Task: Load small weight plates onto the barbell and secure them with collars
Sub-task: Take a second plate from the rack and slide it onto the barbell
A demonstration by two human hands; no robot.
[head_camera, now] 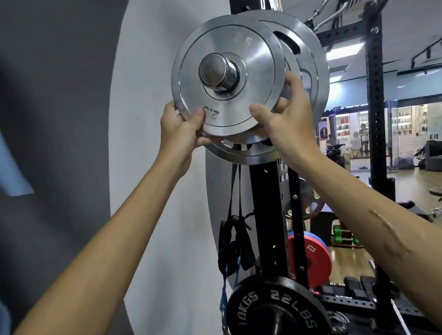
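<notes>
A small silver weight plate (pixel 228 55) marked 2.5 sits on a chrome peg (pixel 216 74) that points toward me at head height. Both hands hold its lower rim. My left hand (pixel 179 132) pinches the bottom left edge with thumb in front. My right hand (pixel 285 114) grips the bottom right, fingers curled behind the plate. Larger silver plates (pixel 309 56) with grip slots hang on the same peg behind it. No collar is visible.
The black rack upright (pixel 268 189) stands behind the peg. A black 10 kg plate (pixel 277 319) hangs low in front of it. Resistance bands (pixel 237 237) dangle on the left, red and blue plates (pixel 313 259) sit lower right. A grey and white wall lies left.
</notes>
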